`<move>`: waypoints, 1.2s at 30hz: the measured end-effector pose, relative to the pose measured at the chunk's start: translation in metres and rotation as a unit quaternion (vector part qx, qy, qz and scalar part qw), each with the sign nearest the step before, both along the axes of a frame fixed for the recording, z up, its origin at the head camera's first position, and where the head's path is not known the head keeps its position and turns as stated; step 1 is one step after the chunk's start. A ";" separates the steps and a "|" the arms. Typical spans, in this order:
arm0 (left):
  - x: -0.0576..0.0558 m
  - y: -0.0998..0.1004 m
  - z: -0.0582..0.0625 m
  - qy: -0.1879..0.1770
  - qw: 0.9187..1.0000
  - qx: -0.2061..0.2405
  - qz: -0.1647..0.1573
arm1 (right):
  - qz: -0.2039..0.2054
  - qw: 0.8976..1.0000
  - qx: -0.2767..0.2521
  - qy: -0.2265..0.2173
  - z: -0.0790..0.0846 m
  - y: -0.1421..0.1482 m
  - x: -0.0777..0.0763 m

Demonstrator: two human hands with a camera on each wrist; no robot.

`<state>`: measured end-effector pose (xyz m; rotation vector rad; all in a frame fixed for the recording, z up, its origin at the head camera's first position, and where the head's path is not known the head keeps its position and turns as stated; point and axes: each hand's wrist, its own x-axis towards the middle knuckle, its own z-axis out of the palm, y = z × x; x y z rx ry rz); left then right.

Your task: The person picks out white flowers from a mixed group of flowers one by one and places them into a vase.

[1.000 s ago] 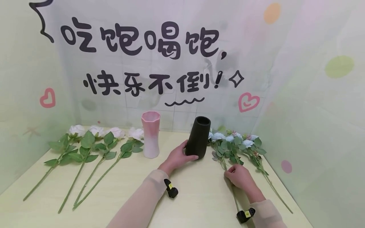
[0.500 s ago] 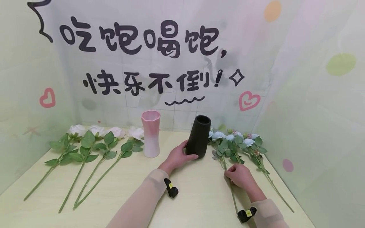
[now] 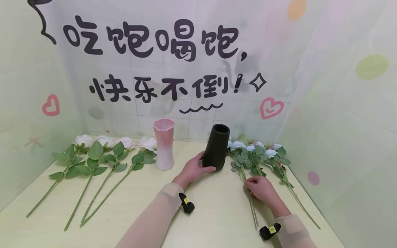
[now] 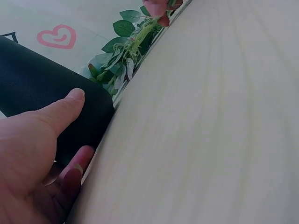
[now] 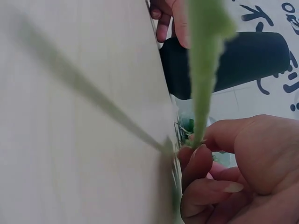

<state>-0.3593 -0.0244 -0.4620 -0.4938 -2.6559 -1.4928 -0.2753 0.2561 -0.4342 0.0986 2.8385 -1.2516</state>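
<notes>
A tall black vase point(image 3: 216, 146) stands at the middle right of the table, narrowing toward its round mouth. My left hand point(image 3: 194, 169) grips it low down, the thumb across its front; in the left wrist view the thumb point(image 4: 65, 109) lies along the dark wall. Farther right, my right hand point(image 3: 261, 187) pinches the green stem point(image 3: 252, 206) of a blue artificial flower between thumb and fingertips. In the right wrist view that stem point(image 5: 204, 74) stands off the table above its shadow. Blue flower heads point(image 3: 238, 145) and leaves lie beyond the hand, partly overlapping.
A pink and white vase point(image 3: 164, 144) stands left of the black one. Several pale pink roses point(image 3: 105, 141) with long stems lie on the left of the table point(image 3: 130, 220). Another blue flower's stem point(image 3: 299, 203) lies right of my right hand. Printed cloth walls point(image 3: 350, 137) enclose the table.
My right hand has shifted very slightly, and the near end of its stem now shows a second line beside it. My left hand stays on the black vase. The head view has tilted slightly.
</notes>
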 end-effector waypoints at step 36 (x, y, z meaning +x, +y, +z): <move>0.002 0.000 0.001 0.022 1.000 0.007 -0.003 | 0.011 0.981 -0.157 0.116 0.005 -0.002 -0.003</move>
